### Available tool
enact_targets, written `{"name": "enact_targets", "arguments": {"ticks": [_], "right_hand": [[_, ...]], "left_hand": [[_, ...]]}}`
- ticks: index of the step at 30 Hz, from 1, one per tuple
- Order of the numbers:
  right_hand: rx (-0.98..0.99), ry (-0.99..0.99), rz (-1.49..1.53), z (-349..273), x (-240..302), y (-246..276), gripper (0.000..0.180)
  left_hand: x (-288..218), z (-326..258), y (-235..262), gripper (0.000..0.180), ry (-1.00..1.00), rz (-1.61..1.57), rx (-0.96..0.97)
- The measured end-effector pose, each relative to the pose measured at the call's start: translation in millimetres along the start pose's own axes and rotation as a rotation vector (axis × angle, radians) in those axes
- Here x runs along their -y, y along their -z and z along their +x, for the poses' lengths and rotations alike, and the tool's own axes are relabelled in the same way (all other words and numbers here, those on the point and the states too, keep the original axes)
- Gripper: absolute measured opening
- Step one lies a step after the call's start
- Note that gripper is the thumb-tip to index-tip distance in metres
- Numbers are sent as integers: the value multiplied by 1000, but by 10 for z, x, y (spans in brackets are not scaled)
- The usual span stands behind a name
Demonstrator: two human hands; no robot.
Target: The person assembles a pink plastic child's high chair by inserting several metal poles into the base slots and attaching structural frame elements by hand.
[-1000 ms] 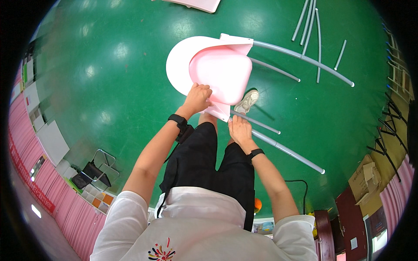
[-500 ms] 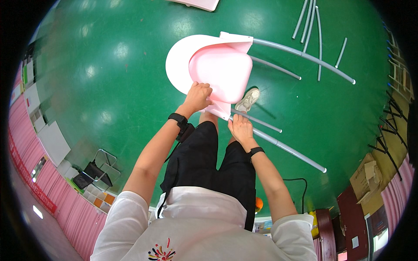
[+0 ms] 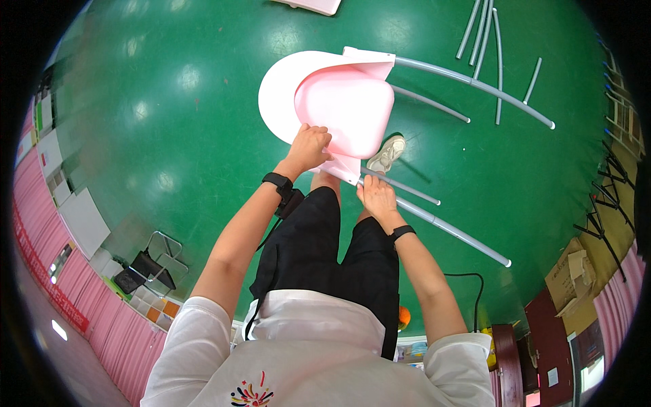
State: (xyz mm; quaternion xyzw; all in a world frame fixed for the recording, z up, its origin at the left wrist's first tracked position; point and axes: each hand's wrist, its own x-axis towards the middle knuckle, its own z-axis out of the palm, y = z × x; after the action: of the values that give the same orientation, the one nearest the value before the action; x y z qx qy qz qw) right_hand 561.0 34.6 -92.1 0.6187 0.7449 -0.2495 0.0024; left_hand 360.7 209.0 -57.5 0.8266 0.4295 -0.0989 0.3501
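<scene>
Pink plastic chair seat (image 3: 349, 108) just beyond the person's black shorts (image 3: 298, 251), its four grey legs (image 3: 470, 81) pointing right. Left hand (image 3: 310, 146) pinches the seat's near side; right hand (image 3: 378, 197) is wrapped around the nearest leg (image 3: 468, 239) beside its socket. Farther off, loose grey tubes (image 3: 500, 74) lie on the green floor (image 3: 224, 169).

A green floor (image 3: 224, 203) spreads all around. At eight o'clock are a pink curtain (image 3: 102, 329) and a white and orange shelf (image 3: 154, 315); between eight and nine sits a black chair (image 3: 153, 270) with a metal frame. A pale board (image 3: 85, 224) shows at nine, black metal frames (image 3: 599, 234) at three, cardboard (image 3: 573, 279) between three and four, a black cable (image 3: 481, 295) at four, an orange ball (image 3: 404, 317) at five.
</scene>
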Motion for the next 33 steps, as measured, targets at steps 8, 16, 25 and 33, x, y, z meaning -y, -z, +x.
{"name": "enact_targets", "arguments": {"ticks": [8,16,25,33], "right_hand": [[-83,61,-16,18,-54,-9,31],[67,32,168,103,-111,0,31],[258,-76,378,146,-4,151,24],[543,-206,581,389,-71,382,52]], "left_hand": [[2,15,-12,30,8,1,1],[12,29,8,31,10,-36,-20],[18,10,-47,30,29,-39,-25],[22,0,-54,30,22,-28,-22]]}}
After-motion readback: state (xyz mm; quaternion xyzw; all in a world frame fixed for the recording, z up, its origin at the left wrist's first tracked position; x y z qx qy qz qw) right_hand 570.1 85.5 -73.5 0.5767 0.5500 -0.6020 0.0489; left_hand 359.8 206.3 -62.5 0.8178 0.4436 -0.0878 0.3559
